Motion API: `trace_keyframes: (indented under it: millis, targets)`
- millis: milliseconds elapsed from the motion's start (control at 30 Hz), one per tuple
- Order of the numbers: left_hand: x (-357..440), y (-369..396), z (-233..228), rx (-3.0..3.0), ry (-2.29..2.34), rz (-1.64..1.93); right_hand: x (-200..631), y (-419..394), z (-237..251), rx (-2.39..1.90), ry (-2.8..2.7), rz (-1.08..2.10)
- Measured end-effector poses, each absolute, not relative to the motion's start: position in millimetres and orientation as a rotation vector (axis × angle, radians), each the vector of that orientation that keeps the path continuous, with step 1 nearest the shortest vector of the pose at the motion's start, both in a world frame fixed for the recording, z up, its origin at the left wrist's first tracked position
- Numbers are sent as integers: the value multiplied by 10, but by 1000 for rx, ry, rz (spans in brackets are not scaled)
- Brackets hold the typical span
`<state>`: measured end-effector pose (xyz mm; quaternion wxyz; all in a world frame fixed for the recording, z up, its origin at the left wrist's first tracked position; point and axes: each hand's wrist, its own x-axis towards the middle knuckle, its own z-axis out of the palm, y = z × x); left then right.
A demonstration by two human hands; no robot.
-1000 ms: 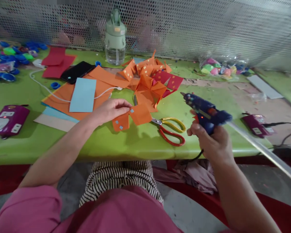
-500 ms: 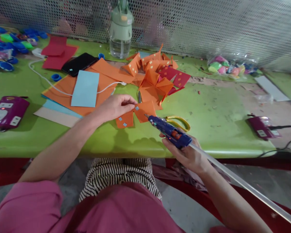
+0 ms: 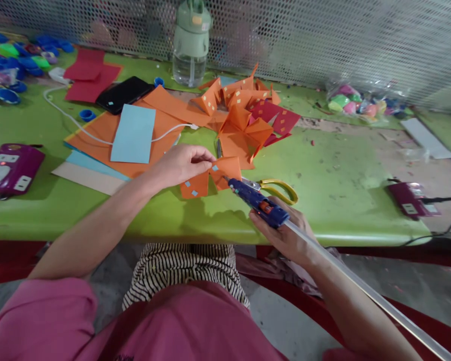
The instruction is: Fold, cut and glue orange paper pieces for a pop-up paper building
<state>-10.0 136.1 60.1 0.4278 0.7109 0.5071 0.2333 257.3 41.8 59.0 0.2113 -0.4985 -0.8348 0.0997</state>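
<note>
Pinched between the thumb and fingers of my left hand (image 3: 186,163) is the edge of an orange paper piece (image 3: 227,168) with small light-blue squares on it. My right hand (image 3: 285,228) is wrapped round a blue glue gun (image 3: 257,200), and a long clear glue stick (image 3: 346,273) trails from its back end. The gun's nozzle points left, at the face of the orange paper; whether it touches cannot be made out. Just behind the gun lie scissors (image 3: 278,189) with yellow handles, their blades partly hidden.
Folded orange paper shapes (image 3: 244,130) and a water bottle (image 3: 191,45) stand behind my hands. Leftward lie a light-blue sheet (image 3: 133,134), a black phone (image 3: 124,94), a white cable (image 3: 73,120) and a purple power socket (image 3: 15,168). Another purple socket (image 3: 411,199) sits at right.
The glue gun has shifted slightly left and its back end has swung a little, with the nozzle still by the orange paper. My left hand keeps its pinch. The camera view has moved slightly.
</note>
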Motion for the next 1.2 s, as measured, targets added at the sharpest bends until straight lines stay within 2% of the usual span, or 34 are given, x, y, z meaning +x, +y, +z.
trace_keyframes:
  millis: [1200]
  targets:
    - [-80, 1354, 589, 1711, 1256, 602, 2613, 420, 499, -1399, -2320, 247]
